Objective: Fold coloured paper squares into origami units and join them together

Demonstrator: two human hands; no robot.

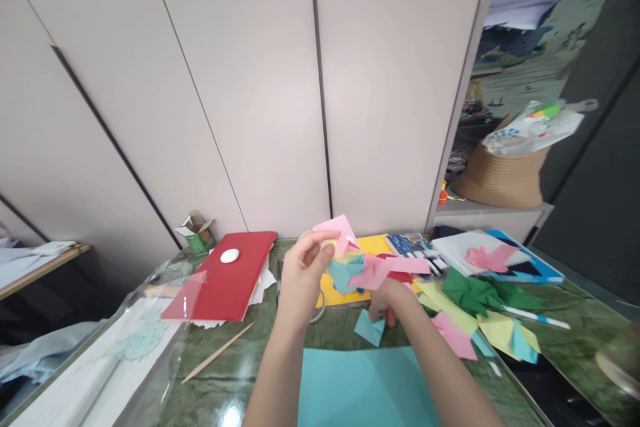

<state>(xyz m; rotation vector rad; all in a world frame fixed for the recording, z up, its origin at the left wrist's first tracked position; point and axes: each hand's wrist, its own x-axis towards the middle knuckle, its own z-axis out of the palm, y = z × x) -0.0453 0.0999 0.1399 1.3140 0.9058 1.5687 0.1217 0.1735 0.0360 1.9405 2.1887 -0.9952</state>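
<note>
My left hand [307, 260] is closed, with thumb and index finger pinching a pink folded paper [341, 230] in front of the cabinet. Below that paper are a pale blue folded piece [344, 275] and a pink folded piece with a strip [373, 272]; whether they are joined to it I cannot tell. My right hand [393, 299] reaches down to the table, fingers curled at the edge of a small teal folded paper [370, 328]. Some of its fingertips are hidden. A large light-blue sheet [367, 387] lies flat between my forearms.
A red folder [235, 273] with a white round object [229, 255] lies left, near a wooden stick [217, 353] and clear plastic sheet [160, 353]. Green folded paper [470, 290], pink paper [455, 335] and a white pen [537, 317] lie right. A white cabinet [260, 93] stands behind.
</note>
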